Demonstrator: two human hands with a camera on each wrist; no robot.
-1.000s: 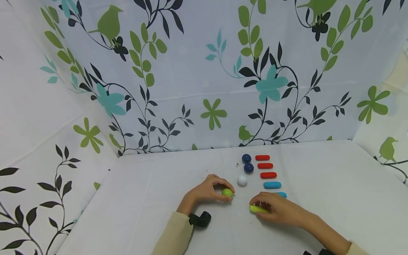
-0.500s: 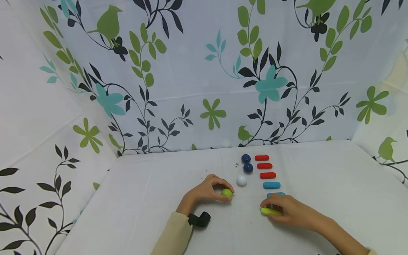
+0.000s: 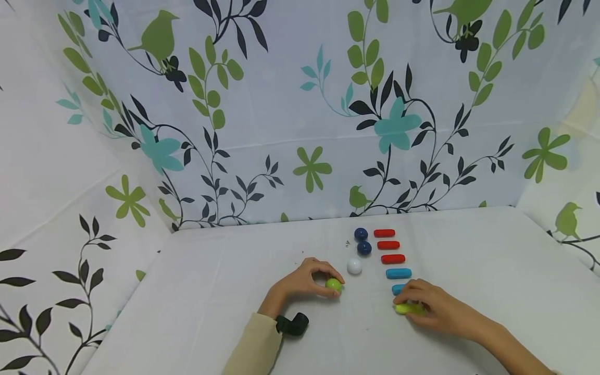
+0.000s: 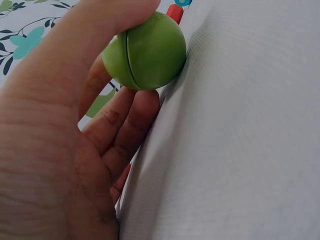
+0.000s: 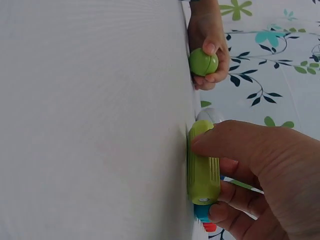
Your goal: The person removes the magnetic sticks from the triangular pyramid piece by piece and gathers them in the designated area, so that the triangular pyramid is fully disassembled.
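Currently placing step: R hand (image 3: 433,307) fingers pinch green cylinder (image 3: 409,309) on tabletop (image 3: 211,312), near end of red/blue row. L hand (image 3: 304,281) grips green ball (image 3: 333,284), left of white ball (image 3: 354,266). Next, prob.: align, let go.

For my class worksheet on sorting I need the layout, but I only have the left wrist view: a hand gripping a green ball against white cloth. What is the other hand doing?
Observer: The right hand pinches a yellow-green ribbed bar down on the white tablecloth.
Operator: Is that bar near other pieces?
Observer: It lies at the near end of a column of bars: three red bars, then two blue bars.
Operator: And the left hand's green ball?
Observer: The green ball sits nearest in a column beside the bars, behind it a white ball and two dark blue balls.
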